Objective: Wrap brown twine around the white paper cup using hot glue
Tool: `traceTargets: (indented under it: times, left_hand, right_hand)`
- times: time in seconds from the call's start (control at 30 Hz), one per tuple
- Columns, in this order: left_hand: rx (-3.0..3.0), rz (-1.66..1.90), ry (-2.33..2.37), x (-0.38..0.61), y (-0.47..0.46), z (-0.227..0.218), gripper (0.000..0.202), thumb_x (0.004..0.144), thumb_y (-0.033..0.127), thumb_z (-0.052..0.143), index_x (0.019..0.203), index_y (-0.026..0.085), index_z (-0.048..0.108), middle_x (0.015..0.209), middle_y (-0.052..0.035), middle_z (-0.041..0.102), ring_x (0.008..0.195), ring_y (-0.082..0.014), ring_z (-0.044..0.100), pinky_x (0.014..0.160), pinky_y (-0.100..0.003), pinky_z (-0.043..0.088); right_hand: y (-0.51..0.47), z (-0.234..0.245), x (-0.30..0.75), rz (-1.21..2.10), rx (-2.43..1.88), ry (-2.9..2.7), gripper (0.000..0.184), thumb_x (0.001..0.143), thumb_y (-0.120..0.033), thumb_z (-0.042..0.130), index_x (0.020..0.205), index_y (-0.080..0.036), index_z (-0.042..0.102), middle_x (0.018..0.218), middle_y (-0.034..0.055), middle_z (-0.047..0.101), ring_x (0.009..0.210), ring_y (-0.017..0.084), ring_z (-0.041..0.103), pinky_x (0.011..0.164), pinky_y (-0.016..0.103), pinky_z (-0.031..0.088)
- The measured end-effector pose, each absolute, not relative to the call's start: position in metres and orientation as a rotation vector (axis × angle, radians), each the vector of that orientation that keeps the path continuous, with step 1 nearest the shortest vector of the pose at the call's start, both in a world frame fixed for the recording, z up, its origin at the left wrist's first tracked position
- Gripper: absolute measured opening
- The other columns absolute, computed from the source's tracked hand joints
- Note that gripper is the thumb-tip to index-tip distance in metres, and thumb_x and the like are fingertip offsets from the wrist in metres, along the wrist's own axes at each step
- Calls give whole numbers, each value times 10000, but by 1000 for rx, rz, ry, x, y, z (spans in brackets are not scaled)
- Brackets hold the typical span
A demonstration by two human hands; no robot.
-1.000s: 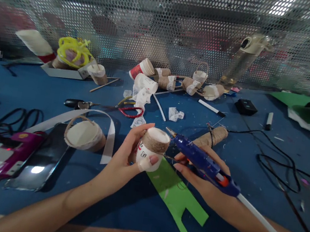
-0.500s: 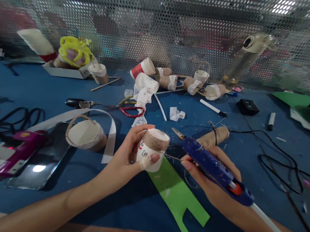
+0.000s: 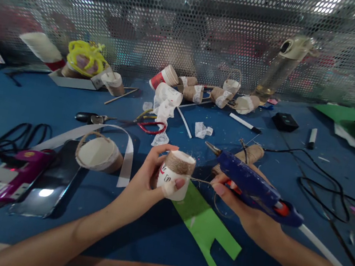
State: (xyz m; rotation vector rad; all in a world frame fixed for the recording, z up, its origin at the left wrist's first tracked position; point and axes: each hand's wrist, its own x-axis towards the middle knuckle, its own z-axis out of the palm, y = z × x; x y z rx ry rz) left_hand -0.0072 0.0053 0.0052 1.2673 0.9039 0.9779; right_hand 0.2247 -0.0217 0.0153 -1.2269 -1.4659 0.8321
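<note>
My left hand (image 3: 153,176) is closed around a small white paper cup (image 3: 175,175), held upright with its rim up. Brown twine (image 3: 180,163) is wound round the upper part of the cup, and a loose strand runs from it to my right hand (image 3: 237,201). That hand grips a dark blue hot glue gun (image 3: 251,180) and pinches the twine between thumb and finger. The gun's metal nozzle points up and left, apart from the cup; a white glue stick (image 3: 330,254) sticks out of its back. Behind the gun lies a roll of twine (image 3: 252,154).
Under the cup lies a green cut-out sheet (image 3: 203,222). At left are a twine-handled cup (image 3: 98,154), a phone (image 3: 51,185) and a purple packet (image 3: 19,175). Red-handled scissors (image 3: 151,126), several wrapped cups (image 3: 193,93) and a bottle (image 3: 280,70) stand farther back. A black cord (image 3: 317,189) loops at right.
The glue gun has moved slightly right, its nozzle farther from the cup. My right hand shifts right with the twine; the cup moves slightly right and down.
</note>
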Motion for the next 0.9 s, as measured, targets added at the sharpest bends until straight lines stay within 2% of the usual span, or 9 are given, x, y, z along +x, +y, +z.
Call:
traceTargets:
  times: [0.23,0.47,0.6,0.9]
  left_hand:
    - [1169,953,906,-9,7,3,560,840,382,827,1283,309,491,1099,-28,707,887,-163,685,701,-214,531]
    - [1062,925,850,-12,3,-4,540,854,351,827,1302,357,526,1081,22,698,884,-121,670,702,-169,508]
    - [996,901,840,-11,2,-4,538,851,357,828,1303,367,536,1104,22,712,911,-129,670,739,-186,527]
    - [890,921,809,-7,1,-3,553,801,345,860,1278,352,580,1121,14,726,920,-138,686,760,-202,555]
  right_hand:
    - [-17,13,228,929,-1336,-1492,174,845,-394,775,805,-249,689,769,-28,718,691,151,721,683,257,630]
    - [-18,16,224,1028,-1424,-1475,178,861,-413,732,827,-251,666,809,-22,709,724,156,713,734,276,627]
    - [-17,15,224,1043,-1395,-1470,173,853,-407,739,814,-253,670,812,-23,701,742,156,707,759,280,623]
    - [-16,14,222,1103,-1351,-1454,176,871,-384,744,791,-246,668,733,-43,624,653,125,626,642,244,581]
